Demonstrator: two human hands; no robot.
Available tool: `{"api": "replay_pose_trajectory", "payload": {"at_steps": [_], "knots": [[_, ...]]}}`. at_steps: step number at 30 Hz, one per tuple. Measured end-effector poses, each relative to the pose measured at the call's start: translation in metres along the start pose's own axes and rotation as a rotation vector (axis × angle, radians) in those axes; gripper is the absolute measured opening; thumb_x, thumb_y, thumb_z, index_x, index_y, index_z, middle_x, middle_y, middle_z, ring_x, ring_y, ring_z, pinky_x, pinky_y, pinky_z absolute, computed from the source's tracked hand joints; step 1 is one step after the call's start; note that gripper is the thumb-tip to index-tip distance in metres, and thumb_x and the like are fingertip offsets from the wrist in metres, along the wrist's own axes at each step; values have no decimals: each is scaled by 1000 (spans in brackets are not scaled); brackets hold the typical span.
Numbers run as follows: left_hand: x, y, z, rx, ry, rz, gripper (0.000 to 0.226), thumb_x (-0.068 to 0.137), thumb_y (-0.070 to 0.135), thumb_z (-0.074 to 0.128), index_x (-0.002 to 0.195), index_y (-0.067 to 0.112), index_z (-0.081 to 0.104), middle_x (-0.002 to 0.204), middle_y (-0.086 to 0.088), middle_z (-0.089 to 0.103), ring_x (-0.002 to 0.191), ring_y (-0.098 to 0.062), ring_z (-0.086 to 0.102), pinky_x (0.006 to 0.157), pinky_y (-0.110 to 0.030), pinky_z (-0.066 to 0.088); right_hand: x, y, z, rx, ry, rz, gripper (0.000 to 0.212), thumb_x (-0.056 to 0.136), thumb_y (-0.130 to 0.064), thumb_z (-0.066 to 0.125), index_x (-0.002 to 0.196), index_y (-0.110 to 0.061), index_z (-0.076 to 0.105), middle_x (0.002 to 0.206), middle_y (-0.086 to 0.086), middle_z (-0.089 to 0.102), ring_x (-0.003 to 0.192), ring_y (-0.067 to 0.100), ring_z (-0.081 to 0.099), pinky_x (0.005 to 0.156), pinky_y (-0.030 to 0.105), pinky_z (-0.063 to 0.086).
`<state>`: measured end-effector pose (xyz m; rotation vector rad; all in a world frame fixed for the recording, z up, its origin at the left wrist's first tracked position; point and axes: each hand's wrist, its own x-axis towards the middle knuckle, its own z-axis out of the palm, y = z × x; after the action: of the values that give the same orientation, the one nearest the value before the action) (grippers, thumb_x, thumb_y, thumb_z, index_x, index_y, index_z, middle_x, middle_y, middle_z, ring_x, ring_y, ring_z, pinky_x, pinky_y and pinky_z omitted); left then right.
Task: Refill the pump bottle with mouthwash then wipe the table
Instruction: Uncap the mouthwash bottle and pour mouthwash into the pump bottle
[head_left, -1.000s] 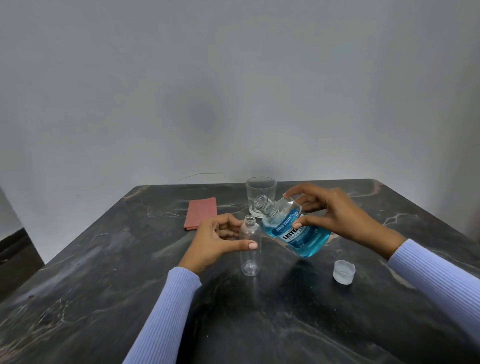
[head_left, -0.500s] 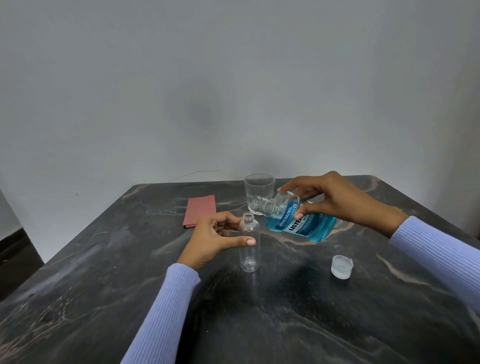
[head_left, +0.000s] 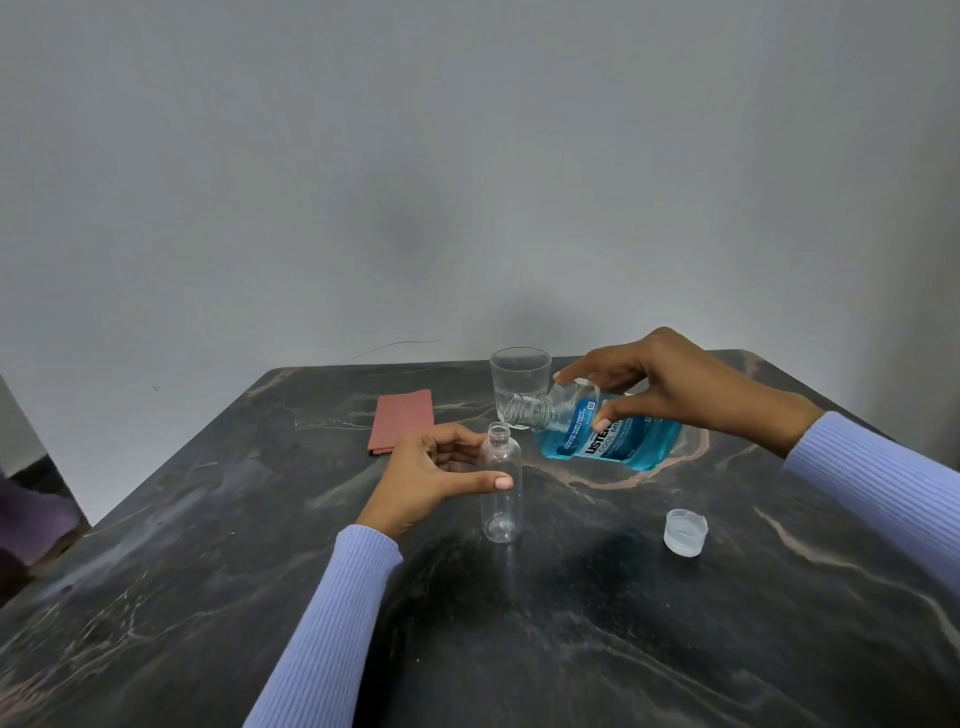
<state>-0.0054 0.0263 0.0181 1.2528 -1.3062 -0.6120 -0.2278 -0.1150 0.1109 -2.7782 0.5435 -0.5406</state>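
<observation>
Centrally, left hand (head_left: 431, 475) fingers grip empty bottle (head_left: 501, 488); right hand (head_left: 670, 387) fingers clasp tilted mouthwash (head_left: 608, 434).

Glass (head_left: 519, 384) and tilted mouthwash bottle (head_left: 597, 434) crowd desk (head_left: 208, 571) far side; cap (head_left: 685, 532) right; near half open.

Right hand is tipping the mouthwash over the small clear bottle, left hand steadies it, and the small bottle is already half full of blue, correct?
Not quite. The head view shows the small clear bottle empty: no blue liquid in it yet. The rest stands: the right hand tips the mouthwash bottle with its open neck near the small bottle's mouth, and the left hand steadies it.
</observation>
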Motion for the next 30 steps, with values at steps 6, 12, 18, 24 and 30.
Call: {"api": "replay_pose_trajectory", "payload": {"at_steps": [6, 12, 18, 24, 30], "knots": [[0, 0, 0, 4, -2, 3, 31, 46, 29, 87, 74, 35, 75, 82, 10, 76, 77, -4, 71, 68, -11, 51, 1, -2, -2, -49, -32, -22, 51, 79, -24, 72, 126, -36, 56, 118, -5, 67, 104, 8, 65, 88, 31, 55], [0, 1, 0, 13, 3, -3, 31, 46, 31, 87, 74, 34, 75, 82, 9, 76, 77, -4, 71, 67, -11, 51, 5, 0, -4, -95, -38, -56, 52, 78, -30, 72, 125, -42, 53, 115, -9, 68, 100, 4, 66, 80, 13, 51], [0, 1, 0, 9, 5, -9, 31, 45, 32, 87, 74, 37, 75, 81, 10, 76, 77, -4, 71, 67, -10, 51, 10, 5, -5, -128, -41, -89, 53, 78, -31, 72, 125, -45, 52, 115, -10, 68, 98, 2, 66, 72, 2, 46], [1, -2, -1, 5, 19, -17, 33, 45, 28, 87, 75, 27, 74, 81, 7, 76, 77, -5, 71, 68, -12, 52, 12, 5, -7, -116, -44, -126, 53, 77, -30, 73, 123, -46, 53, 111, -9, 70, 95, 1, 66, 73, -2, 44], [1, -2, -2, 15, 12, -20, 35, 46, 30, 86, 78, 25, 73, 82, 8, 76, 77, -4, 70, 68, -11, 51, 16, 8, -9, -151, -58, -126, 51, 77, -35, 71, 124, -46, 53, 111, -10, 70, 93, 1, 66, 72, 1, 46]]}}
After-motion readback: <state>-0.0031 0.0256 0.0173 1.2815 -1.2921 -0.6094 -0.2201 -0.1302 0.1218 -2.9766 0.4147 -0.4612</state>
